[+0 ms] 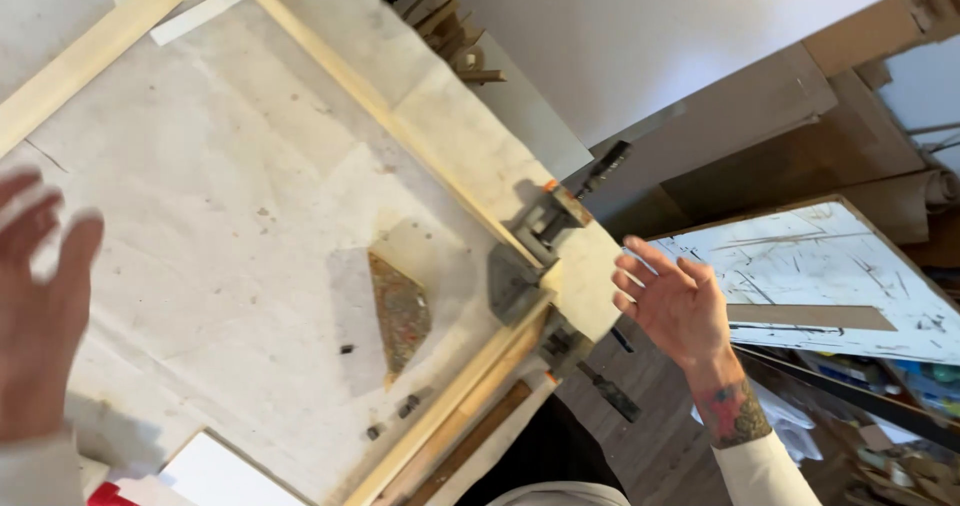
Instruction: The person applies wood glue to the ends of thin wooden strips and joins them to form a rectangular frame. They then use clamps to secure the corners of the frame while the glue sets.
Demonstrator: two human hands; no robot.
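Hovering wide open, the right hand point(672, 301) sits just beside the corner clamp point(535, 256).

Open hands either side of a clamped frame corner

On the paper-covered table point(230, 216), two pale wooden strips point(400, 126) meet at a right angle inside a grey corner clamp point(530, 256). The right hand point(675, 301) hovers just beside the clamp, fingers spread and empty. The left hand point(40, 306) hangs open at the frame's far side, well apart. A brown diamond-shaped scrap point(400, 311) lies near the clamp.
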